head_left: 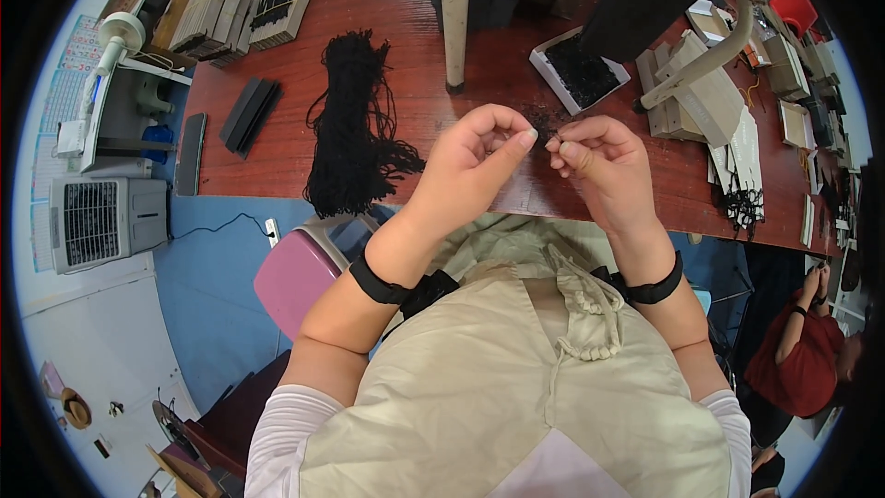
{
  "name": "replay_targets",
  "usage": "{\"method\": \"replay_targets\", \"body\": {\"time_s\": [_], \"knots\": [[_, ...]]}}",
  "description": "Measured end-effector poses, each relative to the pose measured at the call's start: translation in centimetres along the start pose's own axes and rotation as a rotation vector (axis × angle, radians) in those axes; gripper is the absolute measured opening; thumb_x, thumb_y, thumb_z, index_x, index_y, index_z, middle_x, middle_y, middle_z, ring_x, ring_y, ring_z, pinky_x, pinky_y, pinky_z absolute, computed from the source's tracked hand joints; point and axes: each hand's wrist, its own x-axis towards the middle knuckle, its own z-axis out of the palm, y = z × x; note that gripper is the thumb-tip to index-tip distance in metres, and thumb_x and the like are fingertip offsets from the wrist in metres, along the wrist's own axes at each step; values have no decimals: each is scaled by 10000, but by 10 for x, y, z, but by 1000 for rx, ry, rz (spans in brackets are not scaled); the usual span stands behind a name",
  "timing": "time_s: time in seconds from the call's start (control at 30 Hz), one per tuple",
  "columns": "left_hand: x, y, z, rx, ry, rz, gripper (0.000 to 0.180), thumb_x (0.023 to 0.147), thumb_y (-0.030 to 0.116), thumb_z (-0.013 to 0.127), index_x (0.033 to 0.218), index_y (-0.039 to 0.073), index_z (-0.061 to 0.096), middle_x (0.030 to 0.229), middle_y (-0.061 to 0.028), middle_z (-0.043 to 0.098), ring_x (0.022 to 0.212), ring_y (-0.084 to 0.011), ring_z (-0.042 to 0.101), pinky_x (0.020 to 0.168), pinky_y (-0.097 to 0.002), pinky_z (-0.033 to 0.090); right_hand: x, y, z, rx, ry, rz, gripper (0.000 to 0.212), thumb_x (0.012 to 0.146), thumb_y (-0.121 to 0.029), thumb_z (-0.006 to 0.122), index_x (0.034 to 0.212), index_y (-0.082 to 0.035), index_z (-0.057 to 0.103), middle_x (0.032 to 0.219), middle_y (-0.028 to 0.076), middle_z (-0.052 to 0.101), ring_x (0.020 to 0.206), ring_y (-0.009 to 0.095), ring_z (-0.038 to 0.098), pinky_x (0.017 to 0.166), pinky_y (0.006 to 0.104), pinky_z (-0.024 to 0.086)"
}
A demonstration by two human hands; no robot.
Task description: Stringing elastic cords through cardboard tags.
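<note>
Both my hands are raised close together over the near edge of the red-brown table (498, 186). My left hand (472, 164) is closed in a pinch, thumb against the bent forefinger. A small gap away, my right hand (610, 171) pinches as well, fingertips pointing toward the left. Whatever lies between the fingertips is too small to name. Just beyond them, dark crumbs (544, 118) are scattered on the tabletop near a white box tray (552, 85) filled with small black pieces. Left of my left hand lies a thick bundle of black cords (350, 120), its loose ends spreading toward me.
Pale metal legs (455, 18) and a black column (654, 0) rise beyond my hands. White tags with black strings (737, 166) lie at right, card stacks (207, 18) at far left, a black block (250, 116) nearer. A person in red (795, 360) sits at right.
</note>
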Motion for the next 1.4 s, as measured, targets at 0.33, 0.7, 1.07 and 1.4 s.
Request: {"method": "replay_targets", "body": {"time_s": [0.33,0.7,1.07,1.4], "knots": [[-1,-1,0,-9,-2,-3,71,915,73,576,969,33,555,836,52,551,696,16,457,571,-149,358,0,3,1,94,-7,-49,107,837,23,620,943,12,610,910,136,667,775,145,622,665,244,494],[0,-3,2,-17,-16,22,81,919,68,565,989,28,552,861,43,556,735,6,480,615,-152,378,0,8,2,79,31,7,115,831,25,626,944,8,611,892,120,669,752,144,616,649,240,484],[0,-1,3,14,-49,-18,102,911,112,597,987,49,571,842,52,561,676,14,459,562,-147,356,7,2,7,-77,-12,71,176,831,-17,640,1000,26,669,1175,116,585,1038,175,560,869,291,449],[-3,2,-1,38,-272,-122,75,905,60,588,965,15,588,867,19,582,786,-46,536,668,-198,448,6,6,-7,361,-296,-52,111,820,-41,662,910,19,686,922,103,600,870,184,576,787,303,476]]}}
